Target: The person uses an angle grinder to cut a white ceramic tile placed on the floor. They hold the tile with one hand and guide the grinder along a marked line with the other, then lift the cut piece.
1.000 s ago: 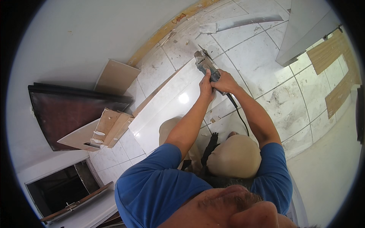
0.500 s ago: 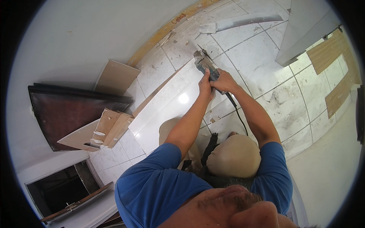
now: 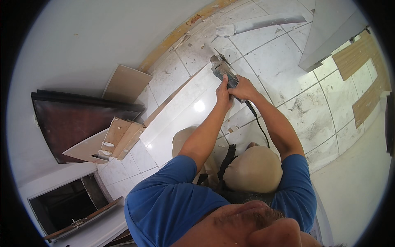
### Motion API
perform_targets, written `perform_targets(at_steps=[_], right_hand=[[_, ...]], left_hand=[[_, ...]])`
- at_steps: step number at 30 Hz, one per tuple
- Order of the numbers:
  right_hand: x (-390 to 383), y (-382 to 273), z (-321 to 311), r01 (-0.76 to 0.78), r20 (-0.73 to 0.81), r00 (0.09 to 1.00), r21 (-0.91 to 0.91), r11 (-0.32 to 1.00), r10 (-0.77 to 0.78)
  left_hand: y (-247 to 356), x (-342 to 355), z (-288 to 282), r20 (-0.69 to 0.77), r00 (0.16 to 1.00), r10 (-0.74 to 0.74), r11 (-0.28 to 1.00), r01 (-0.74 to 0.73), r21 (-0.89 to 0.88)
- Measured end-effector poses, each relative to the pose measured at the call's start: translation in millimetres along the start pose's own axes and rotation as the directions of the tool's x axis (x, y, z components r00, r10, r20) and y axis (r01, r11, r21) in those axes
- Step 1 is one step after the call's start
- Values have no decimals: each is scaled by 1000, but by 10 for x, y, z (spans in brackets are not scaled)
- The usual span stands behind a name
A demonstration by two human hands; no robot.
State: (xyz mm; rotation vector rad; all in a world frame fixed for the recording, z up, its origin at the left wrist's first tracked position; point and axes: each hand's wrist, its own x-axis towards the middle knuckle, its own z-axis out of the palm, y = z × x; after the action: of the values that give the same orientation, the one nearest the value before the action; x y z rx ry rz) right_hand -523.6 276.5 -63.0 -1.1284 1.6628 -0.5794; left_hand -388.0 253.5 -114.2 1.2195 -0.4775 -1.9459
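Note:
Both my hands hold an angle grinder (image 3: 221, 69) with a dark grey body. Its thin disc stands at the far end of the tool, near the far end of a long glossy white panel (image 3: 177, 113); whether the disc touches the panel I cannot tell. My left hand (image 3: 223, 94) is closed round the near side of the body, thumb on top. Gripping the same body from the right is my right hand (image 3: 245, 89). A black power cord (image 3: 261, 128) runs from the grinder's rear toward my knee.
Left of the panel, a dark red board (image 3: 78, 127) with black edges leans by the wall beside wooden pieces (image 3: 119, 138). A curved white strip (image 3: 267, 24) lies on the dusty tiles farther off. Wood-patterned sheet (image 3: 366, 96) is at the right, and a grey panel (image 3: 333, 33) stands near it.
The grinder and both hands have shifted very slightly. My grip on it is the same.

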Motion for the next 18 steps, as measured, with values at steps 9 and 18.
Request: perform_targets(at_steps=[9, 18], right_hand=[[7, 91, 33, 26, -12, 1000, -1, 1000, -26], [-45, 98, 11, 32, -11, 999, 4, 999, -32]], left_hand=[[-24, -44, 11, 1, 1000, -6, 1000, 6, 9], [-52, -98, 53, -13, 1000, -1, 1000, 1, -12]])
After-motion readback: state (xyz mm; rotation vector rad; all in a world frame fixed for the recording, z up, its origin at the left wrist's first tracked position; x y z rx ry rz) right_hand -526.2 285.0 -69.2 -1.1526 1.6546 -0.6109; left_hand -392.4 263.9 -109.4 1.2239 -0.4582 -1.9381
